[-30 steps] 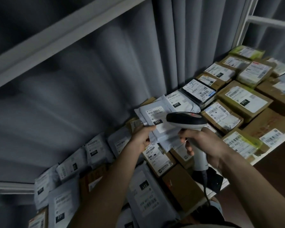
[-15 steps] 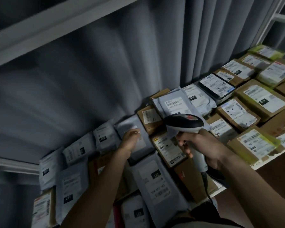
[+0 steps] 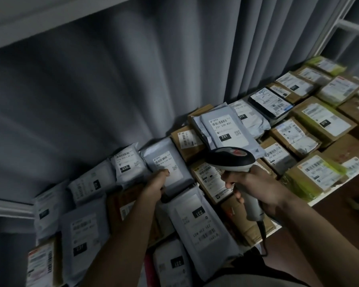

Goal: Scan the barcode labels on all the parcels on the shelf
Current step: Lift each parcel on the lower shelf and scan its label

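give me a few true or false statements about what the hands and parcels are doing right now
1. The right hand grips a barcode scanner. True.
2. The left hand hangs idle, away from the parcels. False: it holds the near edge of a grey mailer bag.
3. The mailer marked 231 239 K01 lies label up. True.
4. Every parcel on the shelf is a cardboard box. False: many are grey mailer bags.
5. A bare brick wall stands behind the parcels. False: a grey curtain hangs there.
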